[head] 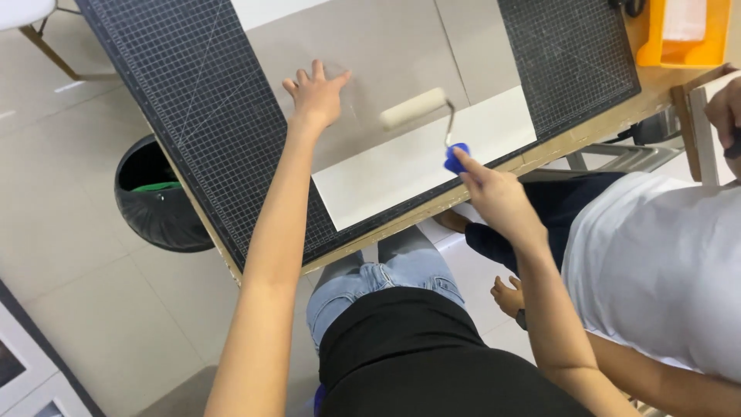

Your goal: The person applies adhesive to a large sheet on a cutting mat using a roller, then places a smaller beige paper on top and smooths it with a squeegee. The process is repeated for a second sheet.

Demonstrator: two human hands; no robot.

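A: State the finger condition, starting at the roller.

B: The right hand [494,197] is clenched around the blue handle [455,158] of the roller [413,108], with the forefinger laid along the grip. The bent wire shank carries the cream sleeve out ahead of the knuckles, so the sleeve lies flat on the grey board [370,54] while the hand rides clear of it.

A: And the other hand?

B: The left hand [316,96] grasps nothing. Its fingers are spread and pressed flat on the board, left of the roller. Judged from the pose, it pins the board against sliding under roller pressure.

A: Where does the roller sit relative to the sheets?

B: It rests on the board, just above the white sheet [421,162]; the handle hangs over that sheet. Whether the sleeve touches the sheet's upper edge cannot be told.

A: Edges and room?

B: Board and sheet lie on the black mat [208,116]. Beyond the roller the board runs bare up to the frame's top. Toward the person, the sheet ends close to the mat's near edge and the table edge [370,239]. Right of the roller, open mat leads to an orange tray [683,38]. A second person in a white shirt [656,262] stands close at the right elbow. Left of the table, a black bin [158,197] sits on the floor.
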